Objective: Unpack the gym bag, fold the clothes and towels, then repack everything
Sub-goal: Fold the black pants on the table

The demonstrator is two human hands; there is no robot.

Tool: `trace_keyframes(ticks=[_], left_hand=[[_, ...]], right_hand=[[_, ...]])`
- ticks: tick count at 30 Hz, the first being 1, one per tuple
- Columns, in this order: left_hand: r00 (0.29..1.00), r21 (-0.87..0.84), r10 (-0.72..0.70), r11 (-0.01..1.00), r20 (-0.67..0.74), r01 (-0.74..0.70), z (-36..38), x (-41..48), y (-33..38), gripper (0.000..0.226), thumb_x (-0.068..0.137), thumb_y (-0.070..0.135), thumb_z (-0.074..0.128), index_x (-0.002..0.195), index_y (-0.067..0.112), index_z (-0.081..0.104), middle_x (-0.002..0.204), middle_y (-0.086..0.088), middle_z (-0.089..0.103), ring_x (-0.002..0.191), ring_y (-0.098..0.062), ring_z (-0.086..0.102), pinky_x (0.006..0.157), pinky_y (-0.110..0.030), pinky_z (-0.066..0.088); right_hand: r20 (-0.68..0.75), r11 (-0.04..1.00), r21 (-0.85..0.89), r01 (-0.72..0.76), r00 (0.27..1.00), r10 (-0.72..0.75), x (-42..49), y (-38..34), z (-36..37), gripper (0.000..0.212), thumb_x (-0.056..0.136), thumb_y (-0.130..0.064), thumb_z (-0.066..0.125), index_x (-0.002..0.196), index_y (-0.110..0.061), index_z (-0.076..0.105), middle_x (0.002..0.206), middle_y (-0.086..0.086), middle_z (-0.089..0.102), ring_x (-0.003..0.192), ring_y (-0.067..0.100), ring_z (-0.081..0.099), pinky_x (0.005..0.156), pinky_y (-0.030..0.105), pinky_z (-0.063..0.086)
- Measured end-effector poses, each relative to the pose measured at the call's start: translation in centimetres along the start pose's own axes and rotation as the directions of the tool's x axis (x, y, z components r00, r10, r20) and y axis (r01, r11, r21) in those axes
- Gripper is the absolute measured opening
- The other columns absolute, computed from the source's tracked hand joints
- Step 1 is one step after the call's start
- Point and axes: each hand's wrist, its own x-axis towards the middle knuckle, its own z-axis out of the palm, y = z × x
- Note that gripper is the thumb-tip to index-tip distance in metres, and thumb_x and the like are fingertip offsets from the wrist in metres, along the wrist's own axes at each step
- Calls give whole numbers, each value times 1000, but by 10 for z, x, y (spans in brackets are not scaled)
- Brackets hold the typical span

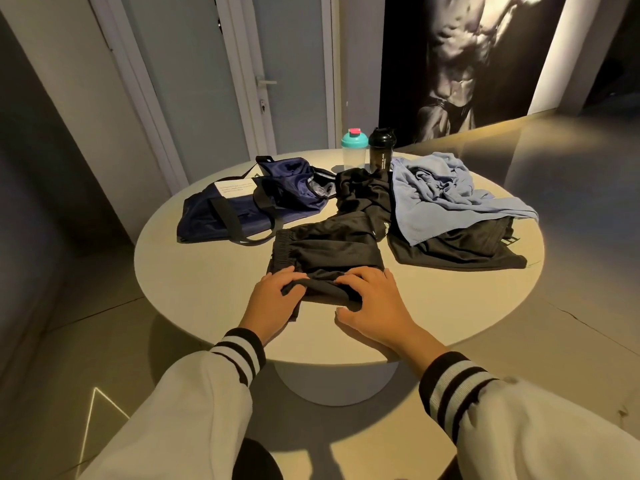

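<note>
Nearest, left hand point(273, 301) and right hand point(375, 304) clamp a fold of the black shorts point(329, 249) at the tabletop's point(207, 289) near edge. The slick fabric could slip loose and undo the fold.

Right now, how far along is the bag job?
Unpacking looks done: the gym bag lies slack; teal-lidded bottle, black bottle, blue towel and a dark garment sit on the table. Left hand and right hand grip black bottoms mid-fold. Towel, dark garment and repacking remain.
</note>
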Motion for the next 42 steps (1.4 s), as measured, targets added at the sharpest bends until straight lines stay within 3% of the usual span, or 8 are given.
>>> trace_keyframes(ticks=[3,6,12,15,22,29,33,42], left_hand=[[999,-106,-25,994,-29,22,2,-2,2,30,94,32,65,91,61,70,128,-6,61,104,-34,64,70,-41,62],[999,-173,-25,985,-39,18,2,-4,2,14,92,33,67,98,43,75,105,-13,67,82,-31,65,58,-31,54],[999,-93,24,995,-42,-28,-2,-4,0,32,82,43,68,114,44,64,116,11,65,105,-22,65,86,-43,61],[991,176,117,976,67,-127,0,-6,6,52,76,32,69,121,48,49,127,18,51,118,-16,51,99,-40,51],[993,164,91,983,-73,-78,0,-4,8,20,102,17,52,119,28,54,113,1,62,101,-15,61,75,-13,48],[979,289,67,957,-192,-9,9,9,-1,39,96,67,34,111,41,59,96,5,67,103,-23,57,84,-46,57],[963,432,80,901,-258,41,22,4,15,39,102,58,34,112,34,63,83,11,56,100,-22,45,85,-48,53],[963,104,85,993,-257,-60,13,7,8,32,97,45,59,127,40,55,126,11,61,114,-14,59,93,-39,56]], right_hand=[[-36,1000,14,-2,999,3,-1,2,2,30,95,-31,61,124,-28,65,119,-7,63,110,15,54,105,36,39],[-72,993,87,-76,994,82,-1,3,2,24,101,-25,56,121,-20,68,113,1,68,99,21,61,91,24,46],[-154,981,98,-168,971,182,8,-1,1,25,104,-33,49,112,-21,69,105,0,70,90,20,63,77,23,44],[-218,982,75,-174,958,186,14,-1,2,24,104,-34,50,107,-20,70,100,0,71,85,21,64,76,30,50],[-257,956,23,-293,922,289,15,3,6,24,103,-38,51,112,-23,66,109,1,59,86,23,60,81,40,50],[-362,982,-187,-10,930,-59,8,-12,8,20,97,-29,60,115,-21,63,115,3,53,114,26,48,97,40,29],[-306,976,-200,91,940,-150,2,-22,3,20,98,-37,50,111,-28,60,109,-4,51,111,20,48,96,41,27],[-35,977,-210,-38,999,31,12,-10,14,35,98,-28,54,132,-36,61,123,-11,61,128,15,48,116,59,8]])
